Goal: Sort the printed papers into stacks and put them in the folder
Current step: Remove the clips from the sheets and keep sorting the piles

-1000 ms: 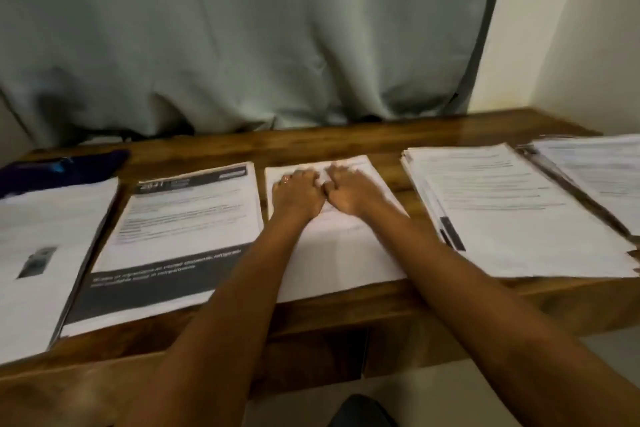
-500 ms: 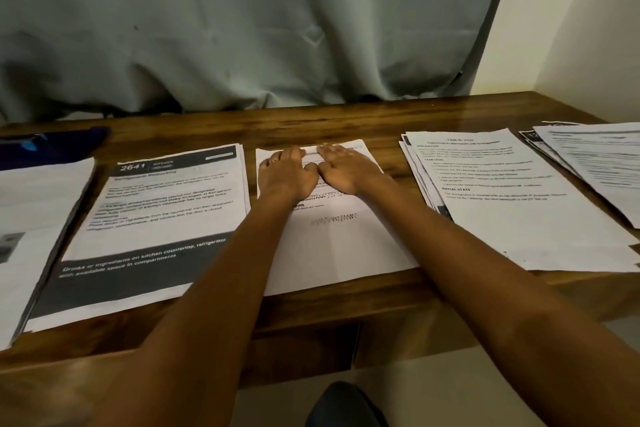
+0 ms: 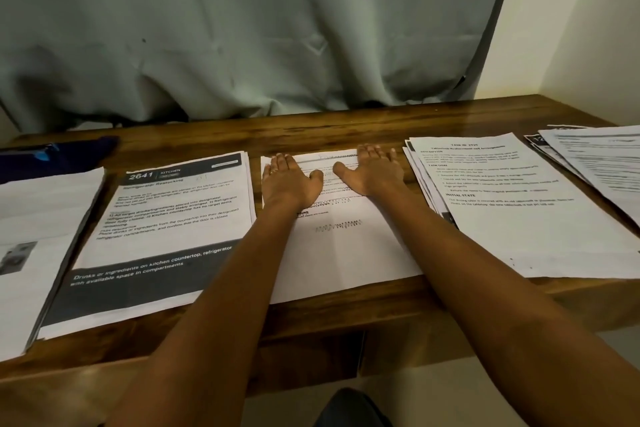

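left hand [image 3: 289,180] + right hand [image 3: 372,172] flat, fingers straight, pressing middle stack [image 3: 346,239] (12 o'clock end) | gripping nothing | risk: sheets skid into 3 o'clock stack [image 3: 519,211]

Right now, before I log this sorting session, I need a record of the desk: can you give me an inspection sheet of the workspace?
Surface: wooden table, papers reaching its near edge.
Job's things: five paper stacks in a row: far-left stack, 2641 Kitchen stack, middle stack, Task ID stack, far-right stack; no folder plainly identifiable.
Clutter: dark blue object at the far left; what it is, cannot tell.
Grippers: left hand and right hand lie flat, fingers straight, side by side on the middle stack's far end.
Cables: nothing seen.
Surroundings: grey-green curtain behind the table, cream wall at right.
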Tool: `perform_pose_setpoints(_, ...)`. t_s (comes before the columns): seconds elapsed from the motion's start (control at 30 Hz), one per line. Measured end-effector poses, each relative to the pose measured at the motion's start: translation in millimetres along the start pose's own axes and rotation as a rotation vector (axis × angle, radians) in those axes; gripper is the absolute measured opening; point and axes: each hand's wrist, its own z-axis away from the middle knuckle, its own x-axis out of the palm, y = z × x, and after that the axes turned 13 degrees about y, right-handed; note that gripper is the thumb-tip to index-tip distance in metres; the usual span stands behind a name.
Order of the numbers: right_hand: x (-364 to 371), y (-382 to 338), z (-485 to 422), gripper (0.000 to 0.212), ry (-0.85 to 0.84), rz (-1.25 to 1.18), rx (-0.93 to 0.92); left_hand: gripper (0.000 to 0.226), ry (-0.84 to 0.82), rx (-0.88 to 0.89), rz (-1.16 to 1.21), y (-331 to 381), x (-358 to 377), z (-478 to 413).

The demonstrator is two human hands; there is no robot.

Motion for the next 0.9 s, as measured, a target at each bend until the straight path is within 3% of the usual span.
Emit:
perform_pose_setpoints(0.2,-6,1,8,0.084,0.048,-0.152,0.022,0.074,0.02,0.003,0.007,5,-8,5)
perform_pose_setpoints(0.37,-35,14,25,0.073,0.254,-0.454,0.01,0.065,0.221,0.109,0.017,23,-31,14)
perform_pose_setpoints(0.53,-79,63,37,0.061,0.291,-0.536,0.203,0.058,0.313,0.209,0.248,76,-61,24)
perform_pose_setpoints(0.73,-103,155,68,0.041,0.328,-0.412,0.341,0.05,0.198,0.24,0.494,147,-56,66)
perform_pose_setpoints(0.9,-101,219,99,0.041,0.279,-0.343,0.43,0.062,0.035,0.26,0.478,189,-41,84)
